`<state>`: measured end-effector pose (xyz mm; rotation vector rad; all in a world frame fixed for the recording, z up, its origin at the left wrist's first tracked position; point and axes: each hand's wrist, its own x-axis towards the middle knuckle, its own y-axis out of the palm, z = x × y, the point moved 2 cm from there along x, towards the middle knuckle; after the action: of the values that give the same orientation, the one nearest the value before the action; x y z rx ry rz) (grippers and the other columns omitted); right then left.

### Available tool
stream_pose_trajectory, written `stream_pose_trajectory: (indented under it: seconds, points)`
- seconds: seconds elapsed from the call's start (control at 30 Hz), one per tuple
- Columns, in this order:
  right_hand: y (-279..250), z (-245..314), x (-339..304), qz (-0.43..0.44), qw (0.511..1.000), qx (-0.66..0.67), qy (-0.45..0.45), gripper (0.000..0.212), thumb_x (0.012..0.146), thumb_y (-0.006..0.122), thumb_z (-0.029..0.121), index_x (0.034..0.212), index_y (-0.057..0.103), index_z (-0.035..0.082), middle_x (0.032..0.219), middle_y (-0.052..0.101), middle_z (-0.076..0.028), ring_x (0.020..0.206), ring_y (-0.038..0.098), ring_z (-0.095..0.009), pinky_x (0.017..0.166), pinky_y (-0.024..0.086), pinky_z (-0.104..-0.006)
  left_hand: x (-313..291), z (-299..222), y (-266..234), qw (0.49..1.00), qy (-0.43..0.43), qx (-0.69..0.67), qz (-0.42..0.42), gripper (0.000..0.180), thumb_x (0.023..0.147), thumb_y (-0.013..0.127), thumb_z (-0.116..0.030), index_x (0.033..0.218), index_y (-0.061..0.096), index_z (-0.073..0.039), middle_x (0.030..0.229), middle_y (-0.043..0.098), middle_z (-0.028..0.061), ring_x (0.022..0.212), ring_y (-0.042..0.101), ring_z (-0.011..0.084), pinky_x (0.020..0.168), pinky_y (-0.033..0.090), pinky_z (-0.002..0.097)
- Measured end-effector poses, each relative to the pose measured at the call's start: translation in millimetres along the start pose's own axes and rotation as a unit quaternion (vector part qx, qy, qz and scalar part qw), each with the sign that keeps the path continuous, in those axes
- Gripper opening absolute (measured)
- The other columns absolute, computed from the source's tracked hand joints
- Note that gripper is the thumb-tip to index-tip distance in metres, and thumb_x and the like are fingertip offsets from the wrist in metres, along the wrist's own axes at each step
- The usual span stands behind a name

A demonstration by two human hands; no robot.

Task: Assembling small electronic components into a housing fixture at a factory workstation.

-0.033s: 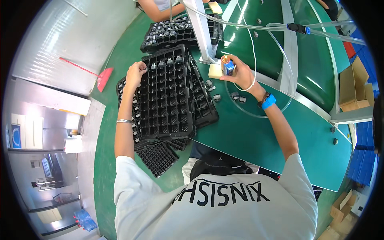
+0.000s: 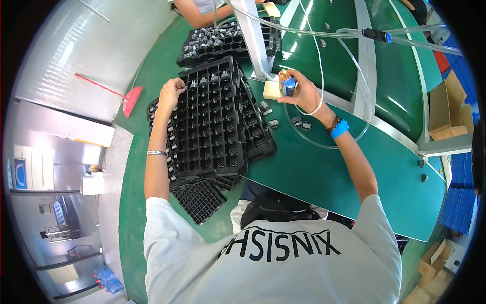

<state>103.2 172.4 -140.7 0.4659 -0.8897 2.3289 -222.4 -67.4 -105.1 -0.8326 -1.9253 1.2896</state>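
Note:
My left hand (image 2: 172, 93) is at the far left corner of a black compartment tray (image 2: 208, 121). Its fingers are pinched together there, and what they hold, if anything, is too small to make out. Several small grey metal parts (image 2: 214, 77) sit in the tray's far row, while most nearer pockets look unfilled. To the right of the tray, my right hand (image 2: 307, 96) grips a small blue cylinder (image 2: 288, 87) with a copper-coloured top, held upright between thumb and fingers. A yellow sponge block (image 2: 272, 90) lies just left of it on the green table.
More black trays (image 2: 260, 137) lie beneath, one (image 2: 198, 202) lower down. Loose grey parts (image 2: 274, 123) dot the table. A white post (image 2: 251, 35) and clear hoses (image 2: 324, 147) cross the work area. Beyond, another person's arm (image 2: 197, 16) is near a tray heaped with parts (image 2: 210, 39).

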Motion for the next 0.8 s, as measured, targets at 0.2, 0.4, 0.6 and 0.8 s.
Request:
stream_pose_trajectory:
  seconds: [0.2,0.4,0.6,0.8]
  points:
    - [1,-5,-1,0.021,0.999,-0.024,-0.007,0.076,0.056,0.080,0.030,0.116,0.042,0.001,0.106,0.052,-0.016,0.091,0.053,-0.032,0.078,0.043,-0.0334,-5,-3,-13,0.997,-0.018,-0.065,-0.044,0.016,0.077,0.058,-0.005,0.092,0.053,-0.001,0.083,0.058,0.0140,0.080,0.058,0.0250,0.073,0.045,0.0324]
    - [13,-5,6,0.001,0.998,-0.054,0.021,0.049,0.070,0.070,0.028,0.105,0.049,0.001,0.089,0.055,-0.020,0.078,0.056,-0.035,0.070,0.046,-0.0368,-48,-52,-28,0.877,-0.104,-0.469,-0.031,0.019,0.089,0.048,-0.015,0.104,0.046,-0.003,0.105,0.053,0.0080,0.095,0.054,0.0160,0.079,0.043,0.0243]
    - [-13,-67,37,-0.148,0.985,0.035,0.087,0.030,0.073,0.060,0.025,0.093,0.055,0.003,0.074,0.059,-0.022,0.070,0.058,-0.038,0.061,0.047,-0.0390,-125,-143,-21,0.631,-0.127,-0.757,0.115,0.019,0.086,0.051,-0.012,0.103,0.045,-0.004,0.097,0.053,0.0090,0.085,0.056,0.0161,0.074,0.048,0.0240]
    - [-61,-125,58,-0.166,0.946,-0.223,0.167,0.039,0.075,0.058,0.033,0.102,0.051,0.006,0.073,0.060,-0.022,0.071,0.057,-0.041,0.063,0.047,-0.0464,-171,-188,-12,0.707,-0.104,-0.693,0.094,0.025,0.078,0.057,-0.003,0.102,0.051,-0.002,0.093,0.060,0.0082,0.082,0.056,0.0142,0.079,0.045,0.0261]
